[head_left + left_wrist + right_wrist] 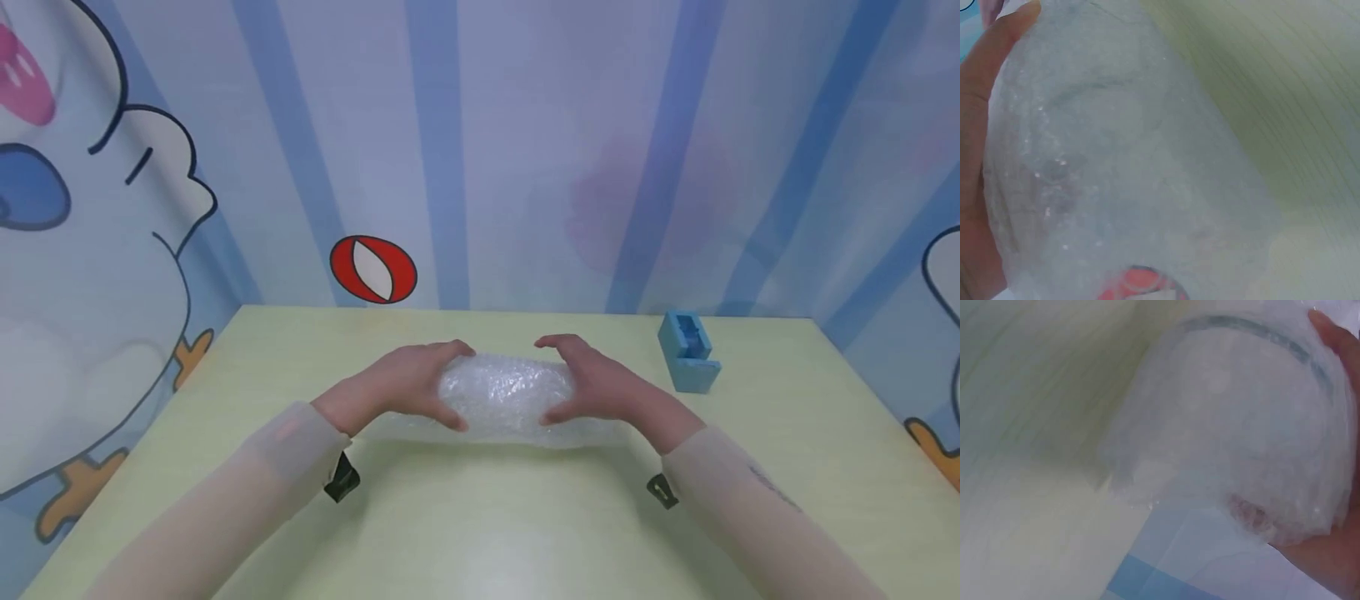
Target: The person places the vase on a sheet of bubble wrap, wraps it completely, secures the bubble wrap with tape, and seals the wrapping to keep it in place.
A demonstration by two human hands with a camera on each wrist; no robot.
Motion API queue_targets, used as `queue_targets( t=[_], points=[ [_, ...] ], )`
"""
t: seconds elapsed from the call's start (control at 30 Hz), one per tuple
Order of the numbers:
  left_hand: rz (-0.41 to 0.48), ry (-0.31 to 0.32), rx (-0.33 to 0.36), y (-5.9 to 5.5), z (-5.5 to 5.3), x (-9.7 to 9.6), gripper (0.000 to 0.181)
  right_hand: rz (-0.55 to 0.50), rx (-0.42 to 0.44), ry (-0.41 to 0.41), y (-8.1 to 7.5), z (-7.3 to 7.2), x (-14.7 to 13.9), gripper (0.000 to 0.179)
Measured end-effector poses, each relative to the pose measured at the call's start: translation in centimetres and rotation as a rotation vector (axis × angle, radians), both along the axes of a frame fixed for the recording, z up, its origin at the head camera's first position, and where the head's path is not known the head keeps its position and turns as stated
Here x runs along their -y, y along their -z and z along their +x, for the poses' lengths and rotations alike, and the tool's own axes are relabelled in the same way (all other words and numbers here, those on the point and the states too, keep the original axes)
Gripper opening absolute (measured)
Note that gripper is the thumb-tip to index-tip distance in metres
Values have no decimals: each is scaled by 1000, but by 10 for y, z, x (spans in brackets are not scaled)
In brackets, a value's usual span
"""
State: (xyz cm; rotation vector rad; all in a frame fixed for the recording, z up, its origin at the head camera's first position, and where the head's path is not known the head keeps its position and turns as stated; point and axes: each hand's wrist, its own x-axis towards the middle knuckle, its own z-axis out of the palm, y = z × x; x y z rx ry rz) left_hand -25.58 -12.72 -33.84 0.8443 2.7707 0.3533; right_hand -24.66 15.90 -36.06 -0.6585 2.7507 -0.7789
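A roll-shaped bundle of clear bubble wrap point(510, 396) lies crosswise on the table in front of me. My left hand point(412, 379) grips its left part, thumb on the near side and fingers over the far side. On the right part, my right hand point(600, 383) holds it the same way. Loose wrap spreads out flat past both hands. In the right wrist view, a greenish curved rim shows through the bubble wrap point(1210, 412) at its end; the thing inside is veiled by the layers. The left wrist view shows the thumb point(975, 94) along the bubble wrap point(1116, 144).
A blue tape dispenser point(690, 362) stands on the table point(480, 517) at the back right. Behind the table's far edge hangs a striped blue backdrop point(510, 167) with cartoon figures, which also lines both sides.
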Motion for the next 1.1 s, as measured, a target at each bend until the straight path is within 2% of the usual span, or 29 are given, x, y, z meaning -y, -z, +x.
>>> queue_targets(
  t=[0.13, 0.27, 0.33, 0.43, 0.53, 0.77, 0.93, 1.03, 1.1],
  points=[
    [-21, -9, -10, -2, 1, 3, 90, 136, -273, -49, 2, 15, 2, 82],
    [-52, 8, -75, -5, 4, 4, 90, 236, -552, -81, 6, 29, 4, 65],
    [-66, 16, -117, -6, 5, 4, 91, 260, -655, -86, 7, 32, 6, 54],
    [-89, 4, -155, -7, 5, 4, 95, 267, -738, -85, 6, 32, 6, 41],
    [-99, -17, -172, -8, 6, 5, 97, 251, -749, -83, 5, 25, -1, 36],
    [-78, -25, -219, -3, 9, 9, 92, 240, -654, -101, -8, 15, -17, 33],
    [-99, 4, -236, -3, 12, 7, 92, 284, -647, -94, -18, 21, -18, 32],
    [-110, 14, -229, -2, 14, 5, 92, 277, -609, -62, -15, 29, -20, 34],
    [-107, 26, -249, -1, 13, 6, 91, 256, -578, -26, -10, 34, -21, 34]
  ],
)
